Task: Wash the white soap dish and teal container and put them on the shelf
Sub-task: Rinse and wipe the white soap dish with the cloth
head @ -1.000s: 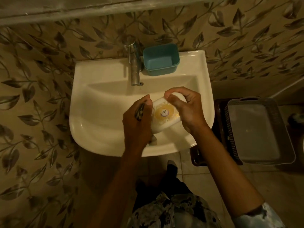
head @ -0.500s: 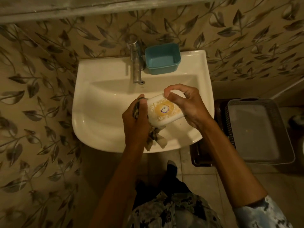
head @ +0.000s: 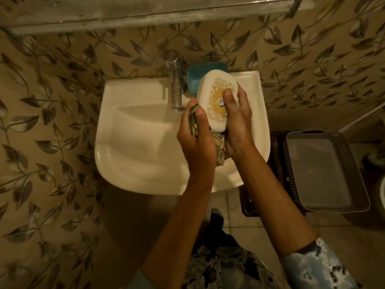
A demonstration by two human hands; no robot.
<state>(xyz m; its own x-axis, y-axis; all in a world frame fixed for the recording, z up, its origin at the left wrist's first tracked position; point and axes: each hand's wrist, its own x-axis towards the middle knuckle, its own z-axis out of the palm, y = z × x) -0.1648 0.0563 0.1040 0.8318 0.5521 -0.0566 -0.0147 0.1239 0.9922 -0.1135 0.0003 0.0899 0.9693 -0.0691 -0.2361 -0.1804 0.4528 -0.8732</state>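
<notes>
Your right hand (head: 236, 124) is wrapped around the white soap dish (head: 216, 101), thumb pressed on its yellow label, holding it tilted above the far right part of the sink (head: 133, 147). Your left hand (head: 195, 138) is closed on a patterned cloth (head: 218, 147) that touches the dish's near edge. Judging by this, you are in the scrubbing step, so work the cloth around the rim and the underside, not just the labelled face, and turn the dish in your grip to reach the side your palm covers. A wet dish is likely slippery, so hold it low over the basin in case it drops. The teal container (head: 194, 80) sits on the far ledge just right of the tap (head: 176, 86), partly hidden behind the dish; it looks unwashed. The shelf (head: 145, 11) runs along the far wall above.
</notes>
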